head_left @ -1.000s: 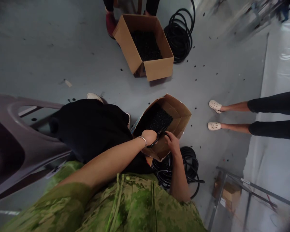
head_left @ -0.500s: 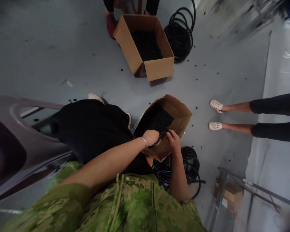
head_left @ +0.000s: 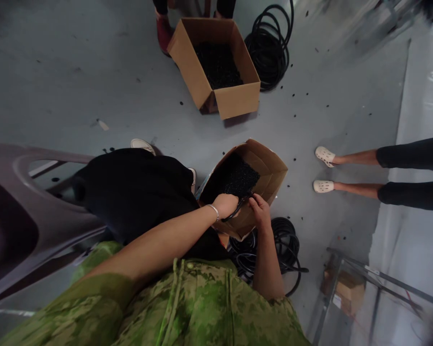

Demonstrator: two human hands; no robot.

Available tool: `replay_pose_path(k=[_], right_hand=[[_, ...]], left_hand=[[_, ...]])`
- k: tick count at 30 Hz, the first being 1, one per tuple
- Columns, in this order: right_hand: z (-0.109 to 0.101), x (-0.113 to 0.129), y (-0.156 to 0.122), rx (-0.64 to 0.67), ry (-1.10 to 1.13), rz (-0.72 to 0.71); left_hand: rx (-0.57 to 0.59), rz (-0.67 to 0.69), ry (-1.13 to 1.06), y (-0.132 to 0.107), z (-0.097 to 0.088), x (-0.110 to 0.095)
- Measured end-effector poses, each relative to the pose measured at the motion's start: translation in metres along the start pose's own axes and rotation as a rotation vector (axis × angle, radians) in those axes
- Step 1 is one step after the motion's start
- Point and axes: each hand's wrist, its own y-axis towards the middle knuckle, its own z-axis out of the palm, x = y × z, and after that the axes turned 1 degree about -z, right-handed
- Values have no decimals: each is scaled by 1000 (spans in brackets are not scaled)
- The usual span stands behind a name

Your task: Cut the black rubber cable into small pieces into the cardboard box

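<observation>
My left hand (head_left: pixel 226 205), with a silver bracelet at the wrist, is closed around what look like black-handled scissors (head_left: pixel 231 216). A curved handle shows below the fist; the blades cannot be made out. My right hand (head_left: pixel 260 209) pinches what looks like a thin black hose (head_left: pixel 251 195) just to the right, its fingertips almost meeting the left hand. Both hands are over the near side of an open cardboard box (head_left: pixel 269 166). Inside it lies a heap of small black pieces (head_left: pixel 242 178). A coil of black hose (head_left: pixel 287 240) rests on the floor beside and behind my right forearm.
Farther ahead is another open cardboard box (head_left: pixel 238 103) with black pieces, a person's red shoe (head_left: pixel 164 34) and a second hose coil (head_left: pixel 270 57) beside it. Another person's pale clogs (head_left: pixel 324 186) stand at right. A grey chair (head_left: pixel 57 192) is left; a metal frame (head_left: pixel 375 276) lower right.
Both hands keep nearly the same place and grip over the box. The view has shifted very slightly; nothing else has visibly moved.
</observation>
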Motion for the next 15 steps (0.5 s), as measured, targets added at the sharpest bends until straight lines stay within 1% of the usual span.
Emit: replay_pose_path(k=[5, 11, 15], right_hand=[[-2, 1, 1, -16, 7, -27], [-1, 1, 1, -24, 81, 29], [-1, 1, 1, -16, 73, 38]], left_hand=[[-8, 4, -13, 1, 2, 1], [6, 21, -5, 0, -1, 0], [18, 23, 2, -2, -3, -1]])
